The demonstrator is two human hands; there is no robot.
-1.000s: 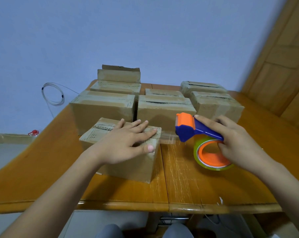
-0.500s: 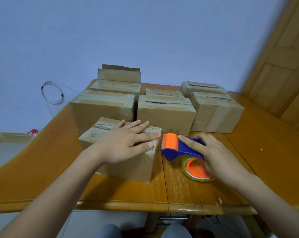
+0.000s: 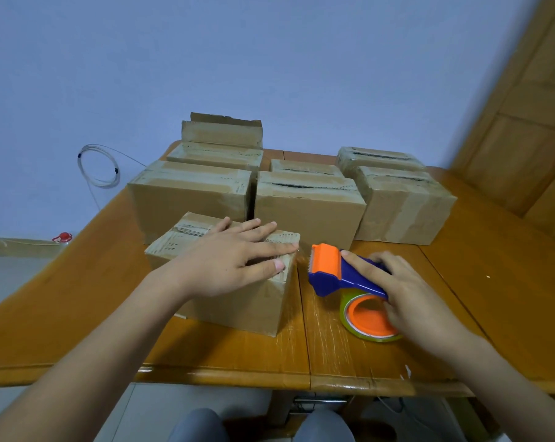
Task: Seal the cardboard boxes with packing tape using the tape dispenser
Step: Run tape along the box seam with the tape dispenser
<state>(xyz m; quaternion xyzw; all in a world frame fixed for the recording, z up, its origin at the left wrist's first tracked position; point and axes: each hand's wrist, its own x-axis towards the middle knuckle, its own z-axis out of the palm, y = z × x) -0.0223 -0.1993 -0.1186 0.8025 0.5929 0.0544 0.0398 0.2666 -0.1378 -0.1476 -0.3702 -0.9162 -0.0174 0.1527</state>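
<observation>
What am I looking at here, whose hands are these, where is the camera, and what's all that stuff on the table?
There is no machine here: a person wears one wide-angle camera on the head, so you look down at their own two hands. The left hand lies flat on top of the nearest cardboard box, fingers straight. The right hand grips the blue and orange tape dispenser, just right of that box, over the wooden table. Behind stand more cardboard boxes, several already taped. The job is sealing them.
</observation>
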